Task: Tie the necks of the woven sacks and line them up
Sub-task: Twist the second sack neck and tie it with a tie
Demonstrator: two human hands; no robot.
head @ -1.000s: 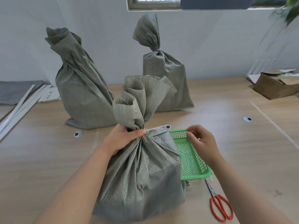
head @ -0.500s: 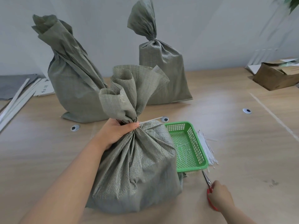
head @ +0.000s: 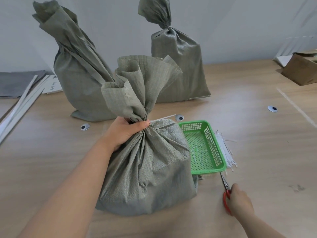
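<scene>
A grey-green woven sack (head: pixel 147 170) stands in front of me on the wooden table. My left hand (head: pixel 123 131) grips its gathered neck. A white cable tie (head: pixel 163 118) circles the neck, its tail sticking out to the right. My right hand (head: pixel 240 201) holds the red handles of the scissors (head: pixel 225 186), which lie on the table just below the green basket. Two more sacks stand behind: one (head: pixel 82 79) at the left with a loosely twisted neck, one (head: pixel 178 66) at the back with a tied neck.
A green plastic basket (head: pixel 211 134) holding cut tie ends sits right of the sack. A bundle of white cable ties (head: pixel 224 152) lies beside it. A cardboard box (head: pixel 301 71) is at the far right, white strips (head: pixel 20 102) at the left edge.
My right hand left the basket's rim, dropped to the lower right and took hold of the red scissors. My left hand kept its grip on the sack's neck.
</scene>
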